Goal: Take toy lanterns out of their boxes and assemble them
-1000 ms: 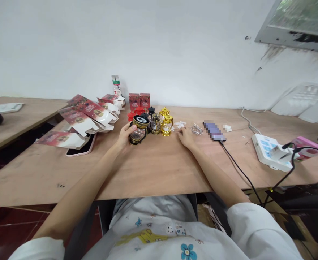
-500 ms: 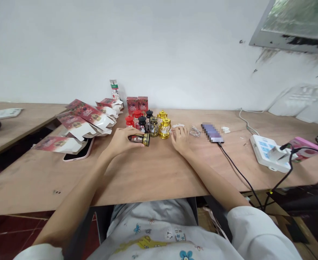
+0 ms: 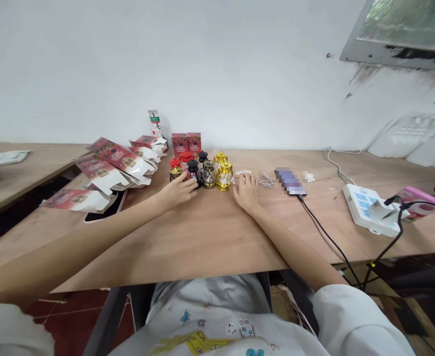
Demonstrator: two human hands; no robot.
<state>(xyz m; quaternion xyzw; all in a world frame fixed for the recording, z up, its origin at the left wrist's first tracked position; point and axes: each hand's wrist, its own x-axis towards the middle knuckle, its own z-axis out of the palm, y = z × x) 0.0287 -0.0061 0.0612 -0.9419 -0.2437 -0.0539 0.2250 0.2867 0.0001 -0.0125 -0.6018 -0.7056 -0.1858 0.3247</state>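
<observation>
At the front left of a cluster of small lanterns, my left hand [image 3: 178, 192] has its fingers and thumb closed about the lower part of a black lantern [image 3: 193, 167]. Just behind those fingers a bronze lantern [image 3: 175, 172] stands upright, its lower part hidden. Another bronze lantern [image 3: 209, 175] and a gold lantern [image 3: 224, 177] stand to the right, with red lanterns [image 3: 186, 156] behind. My right hand [image 3: 246, 192] lies open on the desk, fingers spread, next to small white pieces [image 3: 244, 172] and holding nothing visible.
Opened red and white cartons [image 3: 117, 158] are heaped at left, partly over a phone [image 3: 104, 212]. Two red boxes [image 3: 186, 142] and a tube [image 3: 154, 121] stand near the wall. Right are thin metal wires [image 3: 266, 180], a cabled phone [image 3: 290, 181] and a power strip [image 3: 369, 210].
The bronze lantern that lay tilted in my left hand now stands upright at the cluster's left. My left hand has moved forward to the black lantern. My right hand has barely moved.
</observation>
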